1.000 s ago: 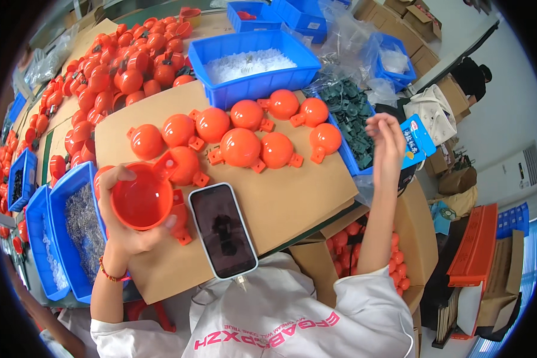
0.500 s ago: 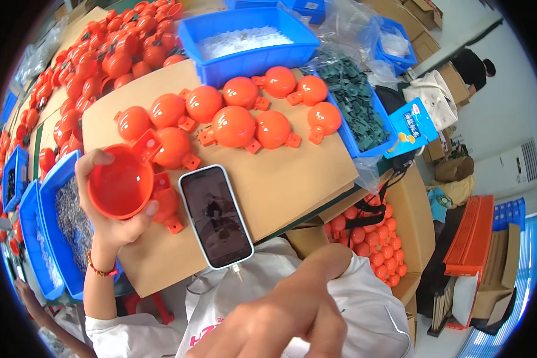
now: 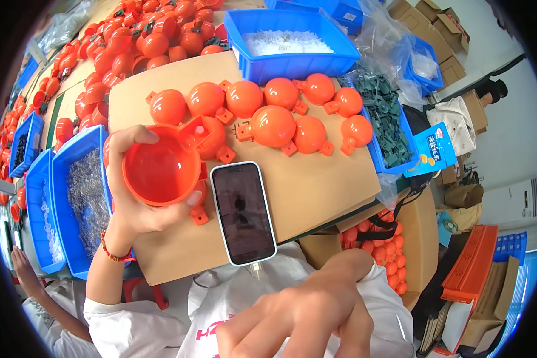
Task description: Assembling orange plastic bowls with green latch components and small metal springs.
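The orange half-shell sits in my left hand, fingers curled round its rim, hollow side facing up at me, over the near-left part of the cardboard. My right hand is close under my face, well to the near right, loosely closed; whether it holds anything I cannot tell. A phone lies just right of the shell, finished orange balls beyond.
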Available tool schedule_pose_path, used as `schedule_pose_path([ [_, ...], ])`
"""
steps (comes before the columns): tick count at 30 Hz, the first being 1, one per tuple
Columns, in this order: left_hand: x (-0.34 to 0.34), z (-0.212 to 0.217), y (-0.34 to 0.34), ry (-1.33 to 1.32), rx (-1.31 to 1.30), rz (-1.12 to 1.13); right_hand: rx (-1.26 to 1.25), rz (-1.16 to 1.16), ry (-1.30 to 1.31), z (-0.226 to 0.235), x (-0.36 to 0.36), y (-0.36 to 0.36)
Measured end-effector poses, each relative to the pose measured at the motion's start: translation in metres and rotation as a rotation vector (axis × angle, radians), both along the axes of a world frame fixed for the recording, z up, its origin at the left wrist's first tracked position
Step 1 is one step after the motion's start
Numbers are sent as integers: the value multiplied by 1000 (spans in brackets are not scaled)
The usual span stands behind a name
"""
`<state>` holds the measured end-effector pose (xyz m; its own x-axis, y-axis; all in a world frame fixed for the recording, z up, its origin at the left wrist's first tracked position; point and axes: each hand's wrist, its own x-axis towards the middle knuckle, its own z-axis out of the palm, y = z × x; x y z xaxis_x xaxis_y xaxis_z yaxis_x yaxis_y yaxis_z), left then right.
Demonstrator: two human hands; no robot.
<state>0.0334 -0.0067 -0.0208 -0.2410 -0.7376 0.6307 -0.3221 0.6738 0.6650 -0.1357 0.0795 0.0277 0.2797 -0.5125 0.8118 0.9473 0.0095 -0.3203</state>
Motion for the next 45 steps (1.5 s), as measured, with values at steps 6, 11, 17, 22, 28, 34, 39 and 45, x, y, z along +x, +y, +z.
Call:
schedule_pose_path([
  [6,5,6,4,14,-29,-4,-194,-651,1000,42,-49,-113],
  [11,0,4,-3,90,-28,-6,-282,-1333,1768,12,-93,-328],
  [17,5,8,-9,68,-60,-2,-467,-1054,2253,-23,-92,-392],
  [22,5,7,-8,44,-61,3,-339,-973,2387,-21,-82,-386],
  [28,3,6,-7,47,-8,19,-494,-1167,2288,-26,-86,-380],
  [34,0,5,-8,32,8,32,-599,-1130,2205,-28,-92,-375],
  [39,0,5,-7,16,37,41,-688,-1132,2119,-36,-94,-373],
  [45,0,6,-13,3,-78,32,-628,-1346,2067,-32,-100,-368],
])
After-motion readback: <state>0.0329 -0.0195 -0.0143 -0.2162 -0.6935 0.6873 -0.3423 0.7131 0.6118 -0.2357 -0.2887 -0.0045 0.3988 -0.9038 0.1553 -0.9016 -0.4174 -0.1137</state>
